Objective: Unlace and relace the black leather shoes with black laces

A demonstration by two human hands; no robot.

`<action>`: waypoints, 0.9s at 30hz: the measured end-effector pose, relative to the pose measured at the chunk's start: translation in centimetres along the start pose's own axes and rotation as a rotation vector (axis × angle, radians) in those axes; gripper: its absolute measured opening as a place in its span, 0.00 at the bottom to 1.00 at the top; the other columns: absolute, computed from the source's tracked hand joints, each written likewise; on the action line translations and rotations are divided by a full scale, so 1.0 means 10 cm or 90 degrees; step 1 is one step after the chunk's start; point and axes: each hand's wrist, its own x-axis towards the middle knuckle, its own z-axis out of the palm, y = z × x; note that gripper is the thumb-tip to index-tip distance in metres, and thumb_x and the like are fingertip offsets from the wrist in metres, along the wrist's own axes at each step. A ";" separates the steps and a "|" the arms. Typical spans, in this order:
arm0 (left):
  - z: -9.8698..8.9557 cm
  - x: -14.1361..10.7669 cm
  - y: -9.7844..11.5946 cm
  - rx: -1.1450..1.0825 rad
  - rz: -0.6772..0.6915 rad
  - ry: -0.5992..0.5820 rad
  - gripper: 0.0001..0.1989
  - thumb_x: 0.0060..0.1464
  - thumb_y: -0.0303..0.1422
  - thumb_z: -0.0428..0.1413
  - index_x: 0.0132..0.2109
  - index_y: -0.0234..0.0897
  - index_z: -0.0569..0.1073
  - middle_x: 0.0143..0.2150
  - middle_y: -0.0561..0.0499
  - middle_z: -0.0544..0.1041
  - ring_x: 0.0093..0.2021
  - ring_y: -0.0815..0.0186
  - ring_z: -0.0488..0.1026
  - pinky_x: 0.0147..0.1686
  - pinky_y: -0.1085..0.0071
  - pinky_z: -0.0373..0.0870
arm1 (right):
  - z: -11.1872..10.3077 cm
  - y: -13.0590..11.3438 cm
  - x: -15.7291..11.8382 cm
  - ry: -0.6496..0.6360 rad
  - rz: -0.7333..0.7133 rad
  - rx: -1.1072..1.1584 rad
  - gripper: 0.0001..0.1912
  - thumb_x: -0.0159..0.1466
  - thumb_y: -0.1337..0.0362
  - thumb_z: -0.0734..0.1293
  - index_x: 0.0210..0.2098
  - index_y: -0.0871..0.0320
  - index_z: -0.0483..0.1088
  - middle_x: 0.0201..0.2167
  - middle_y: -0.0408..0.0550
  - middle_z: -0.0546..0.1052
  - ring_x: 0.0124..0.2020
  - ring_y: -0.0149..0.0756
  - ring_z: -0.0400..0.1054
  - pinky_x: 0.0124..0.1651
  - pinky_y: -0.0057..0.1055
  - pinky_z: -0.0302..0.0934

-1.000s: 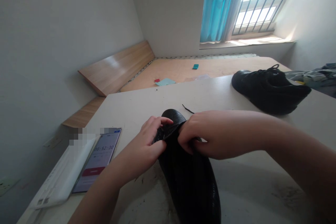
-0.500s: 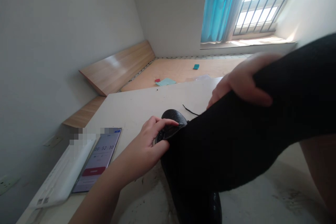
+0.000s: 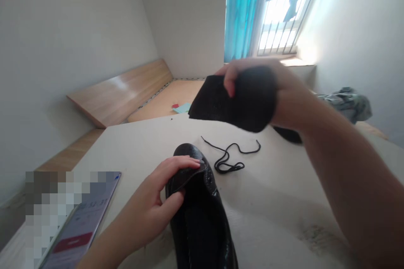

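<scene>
A shiny black leather shoe (image 3: pixel 221 214) lies on the white table with its toe pointing away from me. My left hand (image 3: pixel 158 193) grips its tongue, fingers on top and thumb at the opening. Above the table, my right hand (image 3: pixel 259 77) is closed on a piece of black cloth (image 3: pixel 249 101), which is blurred and bent over. A loose black shoelace (image 3: pixel 227 164) lies in curls to the right of the shoe's toe. Behind my right wrist shows a dark object (image 3: pixel 288 134), mostly hidden, whose kind I cannot make out.
A phone (image 3: pixel 85 214) with a timer on its screen lies left of the shoe, beside a pixelated patch. Behind the white table (image 3: pixel 135 147) are a wooden bed frame (image 3: pixel 126 88), a pale green item (image 3: pixel 182 108) and patterned cloth (image 3: pixel 350 103) at right.
My right hand has lifted the black cloth up and away from the shoe, uncovering the shoe's opening and the shoelace. My left hand stays on the tongue. The view has shifted.
</scene>
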 end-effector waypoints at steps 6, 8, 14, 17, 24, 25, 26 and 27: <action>-0.01 -0.04 -0.25 0.098 0.098 0.049 0.23 0.55 0.29 0.53 0.58 0.50 0.72 0.57 0.51 0.77 0.54 0.54 0.75 0.55 0.62 0.74 | 0.29 -0.26 -0.12 -0.233 -0.125 -0.200 0.09 0.61 0.77 0.60 0.33 0.60 0.69 0.39 0.47 0.76 0.37 0.34 0.67 0.34 0.32 0.54; -0.03 -0.05 -0.29 0.141 0.136 0.083 0.21 0.57 0.32 0.52 0.57 0.48 0.73 0.56 0.49 0.78 0.53 0.51 0.75 0.55 0.59 0.74 | 0.38 -0.36 -0.17 -0.294 -0.160 -0.202 0.07 0.62 0.74 0.63 0.36 0.59 0.70 0.39 0.47 0.76 0.34 0.34 0.67 0.30 0.32 0.51; -0.04 -0.02 -0.15 0.164 0.147 0.050 0.16 0.56 0.30 0.49 0.44 0.42 0.80 0.44 0.46 0.81 0.45 0.53 0.77 0.42 0.62 0.77 | 0.48 -0.52 -0.29 -0.390 -0.158 -0.169 0.08 0.65 0.70 0.62 0.42 0.57 0.70 0.34 0.43 0.76 0.28 0.35 0.66 0.23 0.32 0.46; -0.02 0.00 -0.05 0.129 0.129 0.048 0.14 0.53 0.28 0.50 0.43 0.39 0.78 0.40 0.46 0.81 0.40 0.55 0.77 0.38 0.64 0.76 | 0.49 -0.53 -0.31 -0.380 -0.142 -0.172 0.09 0.65 0.70 0.61 0.44 0.57 0.68 0.34 0.43 0.76 0.26 0.34 0.65 0.23 0.32 0.46; -0.02 0.05 0.05 0.112 0.150 0.022 0.13 0.49 0.28 0.54 0.43 0.39 0.77 0.44 0.47 0.81 0.41 0.57 0.77 0.41 0.64 0.75 | 0.48 -0.46 -0.25 -0.402 -0.073 -0.122 0.14 0.67 0.68 0.58 0.50 0.54 0.68 0.32 0.43 0.78 0.27 0.33 0.65 0.26 0.31 0.48; -0.02 0.05 0.05 0.119 0.165 0.015 0.13 0.49 0.27 0.54 0.42 0.40 0.77 0.43 0.47 0.81 0.41 0.57 0.77 0.42 0.64 0.74 | 0.47 -0.45 -0.24 -0.402 -0.068 -0.114 0.14 0.68 0.68 0.57 0.50 0.54 0.68 0.31 0.43 0.77 0.27 0.33 0.65 0.26 0.30 0.47; -0.02 0.05 0.05 0.130 0.180 0.006 0.12 0.49 0.27 0.53 0.40 0.40 0.77 0.42 0.47 0.81 0.41 0.57 0.76 0.43 0.64 0.74 | 0.46 -0.44 -0.23 -0.404 -0.062 -0.103 0.14 0.68 0.67 0.57 0.50 0.53 0.68 0.30 0.43 0.76 0.27 0.33 0.65 0.26 0.30 0.47; -0.02 0.05 0.06 0.144 0.194 -0.004 0.12 0.48 0.26 0.53 0.39 0.40 0.77 0.42 0.47 0.81 0.42 0.56 0.76 0.44 0.63 0.73 | 0.46 -0.43 -0.22 -0.405 -0.056 -0.089 0.14 0.69 0.67 0.56 0.50 0.53 0.68 0.29 0.44 0.76 0.28 0.34 0.65 0.26 0.30 0.48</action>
